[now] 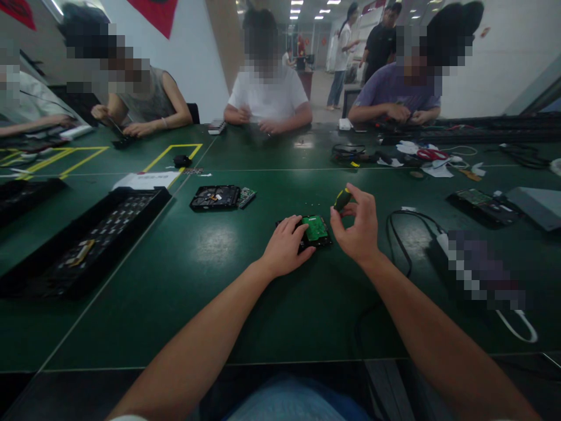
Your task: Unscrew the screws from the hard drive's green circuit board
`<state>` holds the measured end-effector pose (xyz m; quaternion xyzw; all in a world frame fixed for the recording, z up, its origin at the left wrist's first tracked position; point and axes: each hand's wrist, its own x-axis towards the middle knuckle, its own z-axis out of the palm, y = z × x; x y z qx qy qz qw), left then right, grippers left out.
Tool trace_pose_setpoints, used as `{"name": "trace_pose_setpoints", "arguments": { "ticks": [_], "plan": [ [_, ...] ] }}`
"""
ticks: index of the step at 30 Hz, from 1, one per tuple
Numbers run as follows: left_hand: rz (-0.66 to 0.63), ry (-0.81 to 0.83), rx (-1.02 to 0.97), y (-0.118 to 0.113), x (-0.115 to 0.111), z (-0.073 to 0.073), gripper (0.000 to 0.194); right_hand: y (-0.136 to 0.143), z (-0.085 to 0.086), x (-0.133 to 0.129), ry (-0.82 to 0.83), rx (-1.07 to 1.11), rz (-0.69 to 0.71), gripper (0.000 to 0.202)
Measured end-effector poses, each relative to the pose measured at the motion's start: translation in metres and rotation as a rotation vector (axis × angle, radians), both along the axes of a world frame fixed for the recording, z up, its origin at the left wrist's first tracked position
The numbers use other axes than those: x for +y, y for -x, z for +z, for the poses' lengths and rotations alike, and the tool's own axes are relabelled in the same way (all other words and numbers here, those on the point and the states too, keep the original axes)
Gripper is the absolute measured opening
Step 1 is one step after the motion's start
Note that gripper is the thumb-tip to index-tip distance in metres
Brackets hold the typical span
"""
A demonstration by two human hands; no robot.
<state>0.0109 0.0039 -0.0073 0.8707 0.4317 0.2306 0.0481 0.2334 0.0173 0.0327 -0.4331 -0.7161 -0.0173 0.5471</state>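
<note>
In the head view, a hard drive (323, 238) lies on the table, its green circuit board (314, 227) facing up. My left hand (287, 248) rests over its left side with the fingers spread and the thumb out at the near edge; it covers part of the drive. Just right of the drive, my right hand (358, 228) is raised and pinches a screwdriver by its dark green and yellow handle (342, 200). The screwdriver's tip cannot be made out. Some tiny bits, perhaps screws, lie on the table behind the drive.
Another hard drive (214, 197) and a loose circuit board (246, 197) lie to the left, beyond them a long black tray (87, 245). On the right are a cable (397, 240), a pouch-like item (482, 266) and another drive (482, 206). Several people sit working opposite.
</note>
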Motion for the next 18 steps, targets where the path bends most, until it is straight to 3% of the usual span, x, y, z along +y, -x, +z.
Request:
{"name": "trace_pose_setpoints", "arguments": {
  "ticks": [18],
  "plan": [
    [0.0,-0.002,0.001,0.0,-0.0003,0.0006,0.06,0.001,0.0046,-0.003,-0.005,-0.044,-0.007,0.069]
  ]
}}
